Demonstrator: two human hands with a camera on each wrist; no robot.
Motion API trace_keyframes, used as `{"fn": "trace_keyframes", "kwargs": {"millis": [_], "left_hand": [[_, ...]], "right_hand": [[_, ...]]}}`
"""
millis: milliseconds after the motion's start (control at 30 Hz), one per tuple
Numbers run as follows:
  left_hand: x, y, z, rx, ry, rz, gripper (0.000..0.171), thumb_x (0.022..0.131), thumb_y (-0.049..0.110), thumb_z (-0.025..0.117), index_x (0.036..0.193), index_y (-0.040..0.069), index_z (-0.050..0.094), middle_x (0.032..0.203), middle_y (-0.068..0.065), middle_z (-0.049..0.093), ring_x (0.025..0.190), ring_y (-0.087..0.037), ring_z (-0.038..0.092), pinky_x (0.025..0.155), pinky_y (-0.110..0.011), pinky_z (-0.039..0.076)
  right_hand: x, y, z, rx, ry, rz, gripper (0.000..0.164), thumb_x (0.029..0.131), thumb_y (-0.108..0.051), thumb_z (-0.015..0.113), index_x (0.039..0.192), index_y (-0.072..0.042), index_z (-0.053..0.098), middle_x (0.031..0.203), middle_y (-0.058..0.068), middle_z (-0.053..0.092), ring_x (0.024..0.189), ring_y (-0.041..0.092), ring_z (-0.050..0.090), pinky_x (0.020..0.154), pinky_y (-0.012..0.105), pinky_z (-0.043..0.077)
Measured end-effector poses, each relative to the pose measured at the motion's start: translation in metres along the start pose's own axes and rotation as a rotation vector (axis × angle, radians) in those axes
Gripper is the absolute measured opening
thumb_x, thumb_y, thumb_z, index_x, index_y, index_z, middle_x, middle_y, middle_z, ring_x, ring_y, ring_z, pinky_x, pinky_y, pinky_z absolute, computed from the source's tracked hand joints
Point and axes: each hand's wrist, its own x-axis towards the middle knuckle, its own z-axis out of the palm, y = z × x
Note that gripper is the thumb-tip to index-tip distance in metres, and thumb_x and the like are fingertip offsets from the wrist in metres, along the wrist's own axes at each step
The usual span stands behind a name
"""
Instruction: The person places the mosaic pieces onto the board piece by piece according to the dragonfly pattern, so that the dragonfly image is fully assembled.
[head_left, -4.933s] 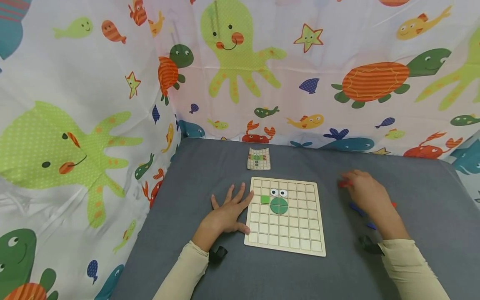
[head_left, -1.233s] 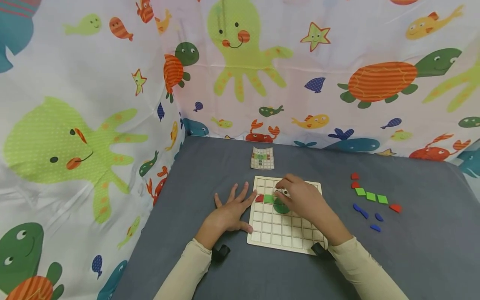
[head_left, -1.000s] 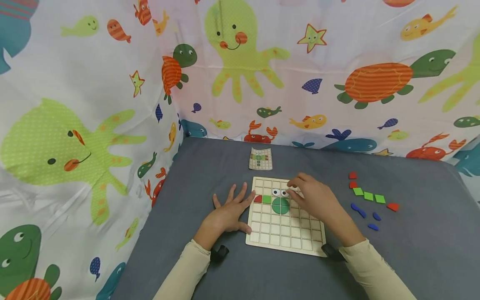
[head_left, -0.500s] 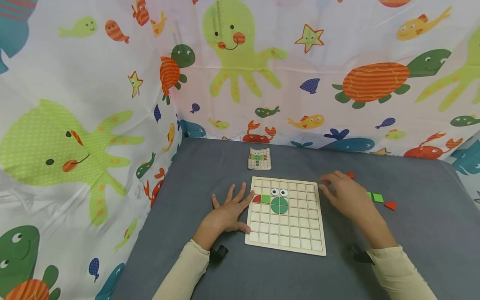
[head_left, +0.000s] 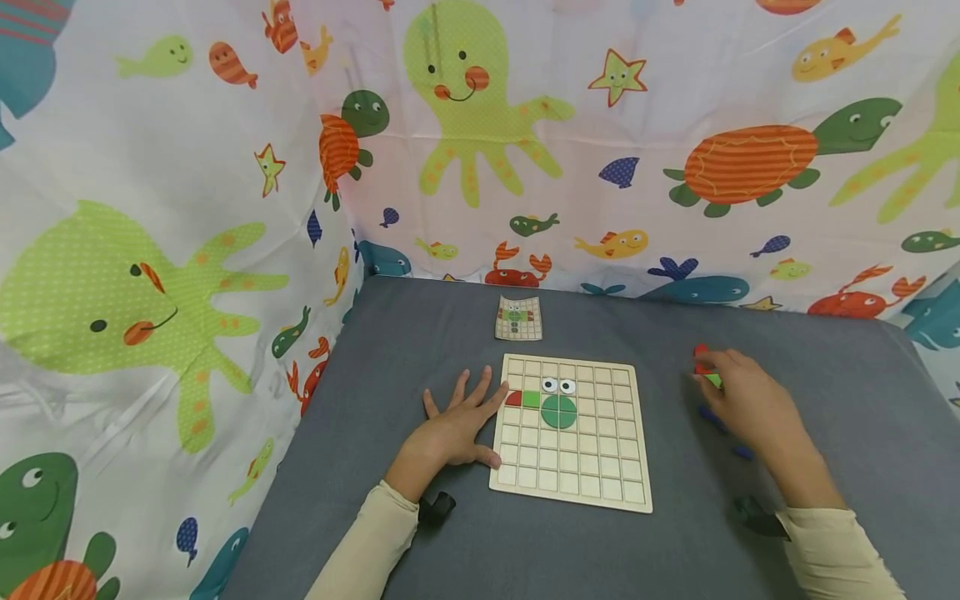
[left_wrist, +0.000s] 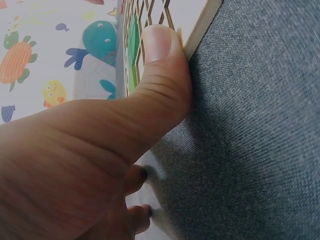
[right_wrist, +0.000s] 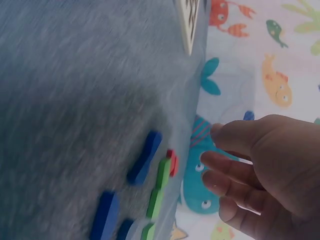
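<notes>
Grid board [head_left: 567, 462], just one, squarish, sits on the table [head_left: 540, 554] in head view, near edge sloping down rightward, two eye tiles [head_left: 550, 386] on it, left hand [head_left: 455, 432] spread against it. Left wrist: thumb [left_wrist: 162, 70] on its rim. Right wrist: right hand [right_wrist: 280, 170] loosely curled, gripping nothing, above three green pieces [right_wrist: 155, 203] and three blue pieces [right_wrist: 144, 159].

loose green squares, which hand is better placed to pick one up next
Probably the right hand: it looks empty and is near the green squares, while the left hand touches the left edge of the board.
</notes>
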Motion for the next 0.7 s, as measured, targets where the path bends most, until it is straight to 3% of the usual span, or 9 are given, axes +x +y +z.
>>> {"fn": "trace_keyframes", "kwargs": {"millis": [333,700], "left_hand": [[-0.002,-0.001,-0.001,-0.001,-0.004,0.001,0.119,0.079,0.05,0.087,0.172,0.031,0.014,0.179,-0.002,-0.005,0.163,-0.037,-0.012,0.111,-0.088,-0.004],[-0.001,0.0,0.0,0.003,-0.002,-0.003,0.119,0.079,0.05,0.087,0.172,0.032,0.014,0.179,-0.002,-0.005,0.163,-0.036,-0.012,0.112,-0.088,-0.005]], "right_hand": [[-0.009,0.02,0.003,-0.02,-0.078,0.06,0.043,0.094,-0.014,0.08,0.131,0.004,0.067,0.126,0.032,0.064,0.114,0.053,0.059,0.086,0.073,0.05],[-0.009,0.029,0.009,-0.041,-0.089,0.037,0.043,0.092,-0.015,0.083,0.126,0.006,0.069,0.118,0.031,0.068,0.109,0.052,0.061,0.082,0.071,0.052]]}}
